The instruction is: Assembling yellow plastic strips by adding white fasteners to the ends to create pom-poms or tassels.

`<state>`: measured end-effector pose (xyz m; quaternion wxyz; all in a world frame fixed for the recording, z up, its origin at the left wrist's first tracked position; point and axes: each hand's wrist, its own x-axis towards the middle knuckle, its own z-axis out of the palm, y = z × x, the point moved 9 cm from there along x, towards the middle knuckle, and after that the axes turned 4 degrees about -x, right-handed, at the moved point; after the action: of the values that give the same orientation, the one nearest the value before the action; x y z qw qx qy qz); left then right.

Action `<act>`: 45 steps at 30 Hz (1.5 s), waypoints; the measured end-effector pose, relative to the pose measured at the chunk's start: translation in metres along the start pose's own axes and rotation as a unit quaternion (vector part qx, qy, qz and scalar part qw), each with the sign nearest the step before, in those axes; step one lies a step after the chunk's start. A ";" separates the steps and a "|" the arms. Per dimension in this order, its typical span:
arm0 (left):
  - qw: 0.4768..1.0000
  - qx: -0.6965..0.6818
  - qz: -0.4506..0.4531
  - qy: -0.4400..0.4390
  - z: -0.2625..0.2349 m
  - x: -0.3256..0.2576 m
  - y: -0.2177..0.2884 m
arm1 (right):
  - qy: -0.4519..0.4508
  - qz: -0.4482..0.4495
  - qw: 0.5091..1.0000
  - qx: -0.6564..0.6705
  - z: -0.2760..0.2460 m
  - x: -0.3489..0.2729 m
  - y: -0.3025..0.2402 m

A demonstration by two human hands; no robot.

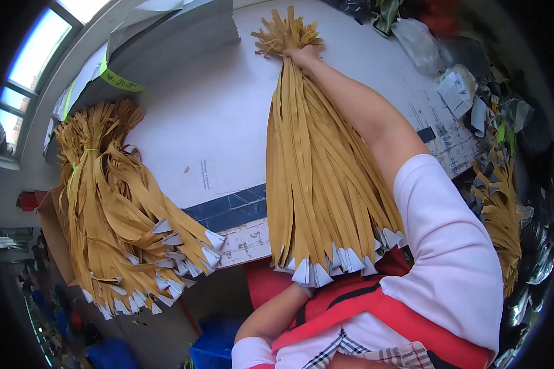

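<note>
The right hand (303, 56) is closed tight around the far end of a thick bundle of tan straps (320, 178), its fingers wrapped about the gathered strips just below where their loose ends fan out in a ragged tuft beyond the knuckles. From that grip the bundle runs back toward the person along the white tabletop (215, 123), spreading wider as it goes, and its near ends, each tipped with a folded white triangle, hang over the table's near edge. The right forearm lies along the bundle's right side, up to a white short sleeve.

The left hand (297, 290) sits under those white tips at the near end of the bundle; its fingers are hidden behind the straps, so whether they grip or lie open cannot be told.

Well to the left of both hands, a second bundle of tan straps (114, 215) with the same white tips lies over the table's left corner, tied near its far end with a thin green band (80, 161). Beyond it rests a stack of grey sheets (166, 43). To the right of the gripping fingers, crumpled plastic bags (421, 43) and more loose tan straps (501, 212) crowd the table's right side
</note>
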<state>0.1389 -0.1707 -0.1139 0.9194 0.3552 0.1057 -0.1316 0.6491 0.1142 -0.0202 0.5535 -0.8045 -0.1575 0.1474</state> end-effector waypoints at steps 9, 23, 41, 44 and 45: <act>0.971 -0.199 -0.073 -0.114 0.037 0.067 -0.034 | 0.143 -0.156 0.968 -0.132 0.007 0.056 -0.036; 0.942 0.320 0.022 0.099 0.038 -0.053 0.110 | -0.333 -0.335 0.864 -0.174 -0.054 -0.327 -0.101; 0.570 0.802 0.164 0.075 0.070 -0.036 0.205 | -0.321 -0.331 0.883 -0.082 -0.086 -0.460 -0.018; 0.548 0.820 0.147 0.076 0.063 -0.034 0.201 | -0.336 -0.284 0.895 -0.071 -0.094 -0.454 -0.016; 0.574 0.798 0.166 0.076 0.063 -0.034 0.204 | -0.333 -0.286 0.896 -0.068 -0.095 -0.454 -0.019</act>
<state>0.1774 -0.0622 0.0692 0.2585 0.9653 -0.0330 0.0194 0.2744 -0.1489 0.0592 0.4311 -0.6644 -0.5652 0.2309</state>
